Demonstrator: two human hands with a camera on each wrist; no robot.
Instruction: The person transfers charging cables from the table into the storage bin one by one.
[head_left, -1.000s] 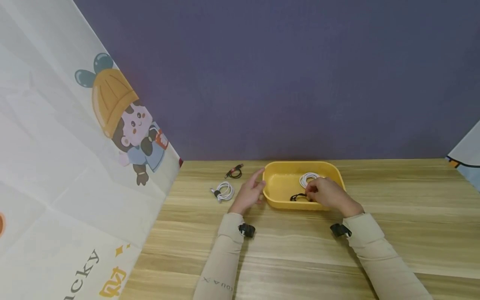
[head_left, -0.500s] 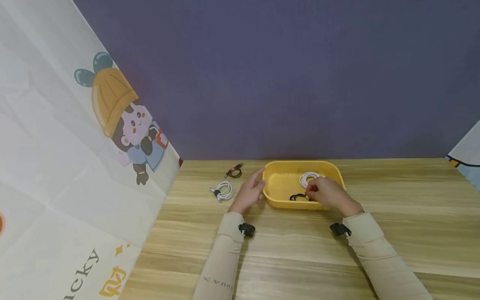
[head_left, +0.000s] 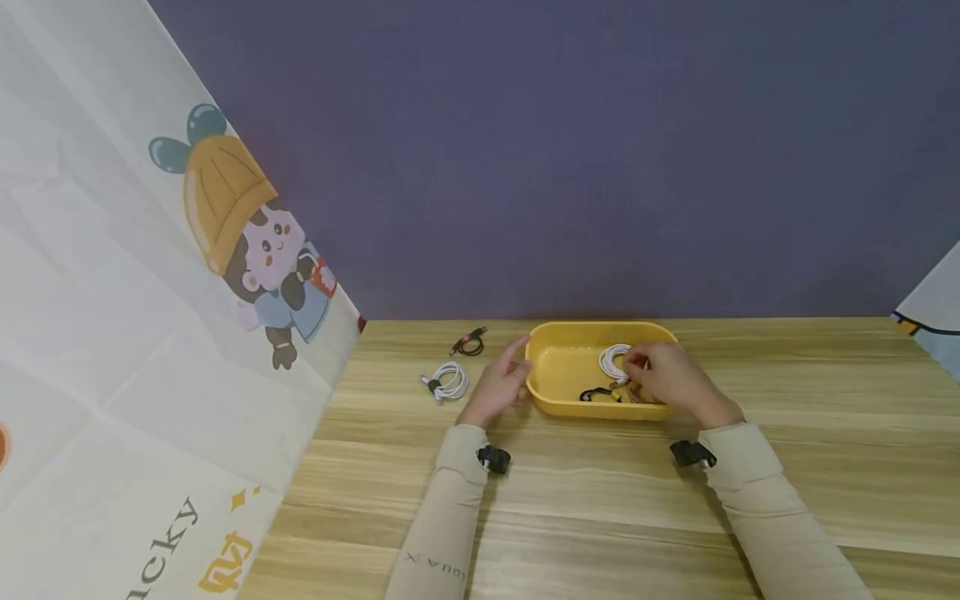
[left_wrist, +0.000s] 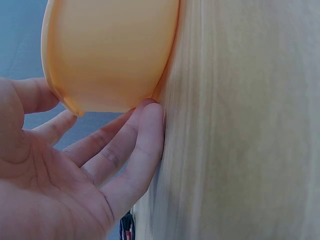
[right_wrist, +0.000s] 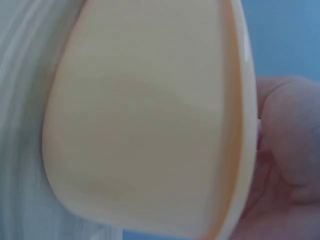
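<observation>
My left hand (head_left: 498, 390) rests against the left end of a yellow plastic basket (head_left: 555, 409), thumb and fingertips touching its wall and rim in the left wrist view. Inside lie a white coiled cable (head_left: 606, 363) and a black cable (head_left: 596, 392) with a yellow part at its right end. Above the basket's right half is my right hand (head_left: 678, 382), its fingertips at the right edge of the white coil. Whether they pinch anything is unclear. In the right wrist view the basket wall (right_wrist: 140, 115) hides those fingertips.
Left of the basket, a white cable coil (head_left: 450, 382) with a black tie lies on the wooden table (head_left: 585, 508). Behind it is a small black cable (head_left: 471, 343) with red on it. A dark blue panel (head_left: 585, 167) stands along the table's back edge.
My right hand has moved slightly up and right, away from the black cable, which now shows more of its right end. The left hand has stayed at the basket's end.
</observation>
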